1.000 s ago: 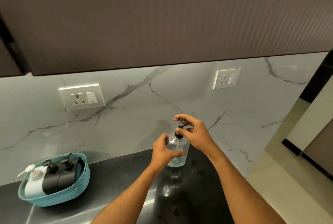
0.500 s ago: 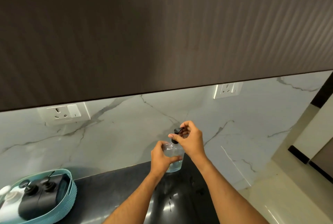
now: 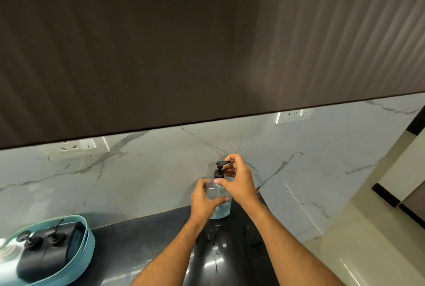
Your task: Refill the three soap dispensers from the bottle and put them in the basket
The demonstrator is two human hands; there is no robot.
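A clear bottle point(image 3: 221, 212) with a little pale liquid stands on the dark counter point(image 3: 142, 239) by the marble wall. My left hand point(image 3: 204, 200) grips its body from the left. My right hand point(image 3: 239, 182) pinches the black pump top point(image 3: 219, 169) at the bottle's neck. At the lower left a teal basket point(image 3: 88, 249) holds two black dispensers point(image 3: 43, 255) and a white dispenser point(image 3: 5, 253) that the frame edge cuts off.
A dark wall cabinet point(image 3: 184, 44) hangs low over the counter and fills the upper view. Two white wall sockets point(image 3: 85, 146) point(image 3: 293, 115) sit on the marble backsplash. The counter ends at the right, with a cream floor point(image 3: 368, 251) beyond it.
My view has tilted up and shifted right, so the basket slid to the lower left. The pump nozzle has turned under my right hand and now points right. Both hands stay on the bottle.
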